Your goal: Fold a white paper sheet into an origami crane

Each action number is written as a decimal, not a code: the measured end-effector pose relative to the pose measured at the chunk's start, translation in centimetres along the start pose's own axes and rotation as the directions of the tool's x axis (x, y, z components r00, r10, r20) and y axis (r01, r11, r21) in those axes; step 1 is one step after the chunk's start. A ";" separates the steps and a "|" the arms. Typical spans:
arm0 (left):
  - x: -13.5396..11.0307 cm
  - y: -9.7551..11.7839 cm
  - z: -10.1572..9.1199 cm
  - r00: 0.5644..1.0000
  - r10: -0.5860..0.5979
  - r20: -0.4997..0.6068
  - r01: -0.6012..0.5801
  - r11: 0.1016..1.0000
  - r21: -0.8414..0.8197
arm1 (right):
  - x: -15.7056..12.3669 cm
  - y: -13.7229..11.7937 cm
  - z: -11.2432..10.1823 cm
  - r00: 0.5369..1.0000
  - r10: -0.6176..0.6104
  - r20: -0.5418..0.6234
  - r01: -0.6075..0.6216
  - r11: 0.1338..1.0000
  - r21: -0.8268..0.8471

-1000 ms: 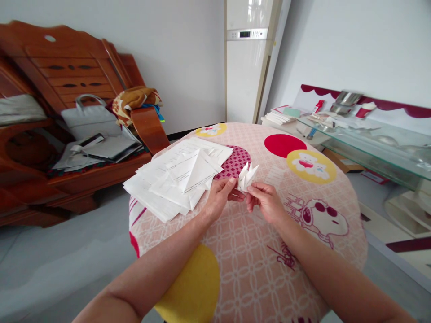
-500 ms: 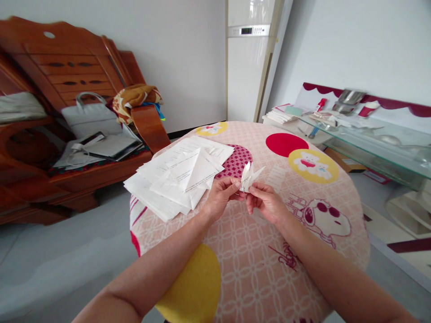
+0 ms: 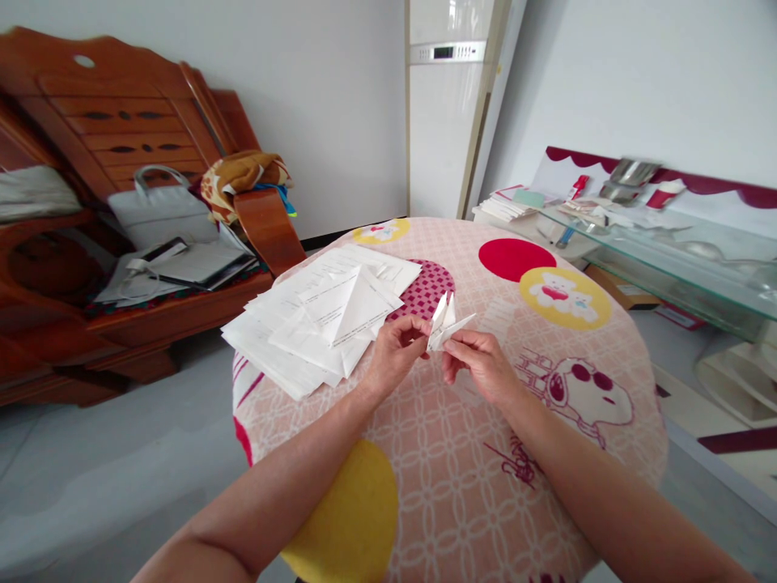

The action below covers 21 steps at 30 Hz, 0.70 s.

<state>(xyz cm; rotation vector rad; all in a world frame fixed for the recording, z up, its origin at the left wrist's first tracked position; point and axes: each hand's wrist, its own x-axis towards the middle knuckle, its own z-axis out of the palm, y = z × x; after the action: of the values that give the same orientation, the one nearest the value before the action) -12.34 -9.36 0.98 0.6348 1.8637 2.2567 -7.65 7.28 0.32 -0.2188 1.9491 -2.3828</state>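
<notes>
Between my two hands, above the middle of the round table, is a small piece of folded white paper with several pointed flaps and some print on it. My left hand pinches its left side with thumb and fingers. On the right side, my right hand grips the lower edge between thumb and forefinger. Two flaps point up, and one slants out to the right. Left of my hands lies a spread stack of printed white sheets, with a creased sheet on top.
A patterned pink cloth covers the round table. To the left stands a wooden bench holding a grey bag and papers. At right is a glass shelf with cups and papers. A tall white cabinet unit stands behind.
The folded paper has turned slightly, and its flaps stand further apart, with one leaning lower to the right. My left fingers have shifted a little on its left side.
</notes>
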 end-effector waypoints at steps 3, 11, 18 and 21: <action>-0.2 0.3 -0.3 0.999 0.000 0.051 0.000 1.000 0.004 | 0.0 -0.2 -0.1 0.998 -0.039 -0.053 0.036 0.998 -0.060; -0.7 0.7 -0.3 0.987 0.157 0.031 -0.160 0.953 0.256 | -0.2 -0.2 -0.1 0.980 -0.177 -0.088 0.150 0.955 -0.256; -1.1 0.5 0.1 0.973 0.232 -0.009 -0.207 0.883 0.422 | -0.8 0.0 0.3 0.953 -0.292 -0.086 0.217 0.849 -0.483; -1.2 0.6 0.4 0.978 0.209 -0.004 -0.189 0.890 0.414 | -0.9 -0.3 0.5 0.931 -0.359 -0.074 0.250 0.769 -0.588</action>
<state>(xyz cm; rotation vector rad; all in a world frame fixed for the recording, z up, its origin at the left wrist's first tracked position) -11.05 -9.59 1.30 0.8728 2.4317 2.0078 -6.68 6.95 0.65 -0.3796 2.8890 -1.9388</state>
